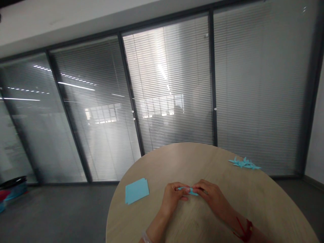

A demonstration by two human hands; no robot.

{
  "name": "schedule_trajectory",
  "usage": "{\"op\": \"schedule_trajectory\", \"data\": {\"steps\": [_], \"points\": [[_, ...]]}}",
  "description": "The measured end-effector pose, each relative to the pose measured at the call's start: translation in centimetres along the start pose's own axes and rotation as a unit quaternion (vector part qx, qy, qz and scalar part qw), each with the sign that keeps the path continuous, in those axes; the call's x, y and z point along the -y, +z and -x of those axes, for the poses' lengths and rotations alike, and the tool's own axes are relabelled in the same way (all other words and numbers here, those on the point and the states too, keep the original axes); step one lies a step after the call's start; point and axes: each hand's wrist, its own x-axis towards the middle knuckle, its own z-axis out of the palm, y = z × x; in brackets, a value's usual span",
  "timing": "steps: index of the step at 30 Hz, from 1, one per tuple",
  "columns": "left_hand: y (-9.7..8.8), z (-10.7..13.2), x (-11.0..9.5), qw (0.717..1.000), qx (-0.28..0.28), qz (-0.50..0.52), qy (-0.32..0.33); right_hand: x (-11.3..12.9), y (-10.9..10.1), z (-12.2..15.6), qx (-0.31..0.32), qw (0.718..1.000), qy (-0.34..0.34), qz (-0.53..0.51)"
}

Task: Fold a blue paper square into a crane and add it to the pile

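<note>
Both my hands meet at the middle of a round wooden table (265,206). Between them is a small folded piece of light blue paper (190,191). My left hand (174,197) pinches its left end with curled fingers. My right hand (211,195) pinches its right end, and a red string shows on that wrist. The paper lies low, just above or on the tabletop; most of it is hidden by my fingers.
A stack of light blue paper sheets (136,190) lies on the table to the left of my hands. Several folded blue paper figures (244,163) lie at the far right edge. Glass walls with blinds (172,91) stand behind. Grey floor lies to the left.
</note>
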Motion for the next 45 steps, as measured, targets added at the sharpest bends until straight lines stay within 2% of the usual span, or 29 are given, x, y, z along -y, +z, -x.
{"op": "schedule_trajectory", "data": {"steps": [10,16,22,33,40,45], "points": [[0.08,-0.04,-0.2,1.0,-0.005,-0.017,0.001,-0.33,0.19,-0.13,-0.001,1.0,-0.009,0.016],[0.31,0.16,-0.7,1.0,-0.007,-0.027,-0.002,-0.41,0.17,-0.19,0.008,1.0,0.012,0.011],[0.25,-0.1,-0.03,0.999,-0.014,-0.049,0.001,-0.49,0.22,-0.26,0.011,0.999,0.031,0.001],[0.42,0.1,-0.07,0.993,-0.01,-0.114,0.031,-0.16,0.42,0.02,0.01,1.0,-0.002,0.017],[0.67,0.25,-0.23,0.985,-0.012,-0.165,0.046,0.21,0.34,-0.25,0.029,0.998,0.057,-0.028],[0.68,0.24,-0.1,0.977,-0.007,-0.205,0.052,-0.07,0.43,-0.33,0.038,0.995,0.074,-0.051]]}}
